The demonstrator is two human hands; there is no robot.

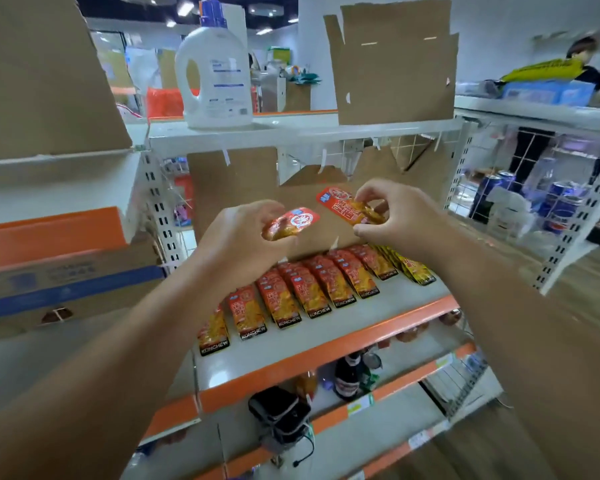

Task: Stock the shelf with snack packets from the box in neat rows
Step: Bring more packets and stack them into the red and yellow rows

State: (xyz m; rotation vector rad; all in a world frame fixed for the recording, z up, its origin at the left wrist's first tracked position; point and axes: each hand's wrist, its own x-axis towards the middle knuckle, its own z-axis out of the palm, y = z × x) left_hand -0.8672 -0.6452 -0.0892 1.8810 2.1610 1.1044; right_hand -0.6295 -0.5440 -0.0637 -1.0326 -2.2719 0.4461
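Observation:
My left hand (pixel 238 237) grips a red-orange snack packet (pixel 293 223) above the shelf. My right hand (pixel 397 216) pinches a second red-orange packet (pixel 343 202) at about the same height, a little to the right. Below both hands, the white shelf with an orange front edge (pixel 326 344) carries several rows of red-orange packets (pixel 312 292) lying flat, and a short row of yellow packets (pixel 413 268) at the right end. A cardboard sheet (pixel 232 181) stands behind the rows. The box of packets is not in view.
A white detergent jug (pixel 213 71) and folded cardboard (pixel 395 60) stand on the top shelf. Cardboard boxes (pixel 59 271) sit on the left shelf unit. Lower shelves hold a dark bottle (pixel 349 375) and a black device (pixel 279 414). Blue cans (pixel 565 206) and a person (pixel 582 60) are at right.

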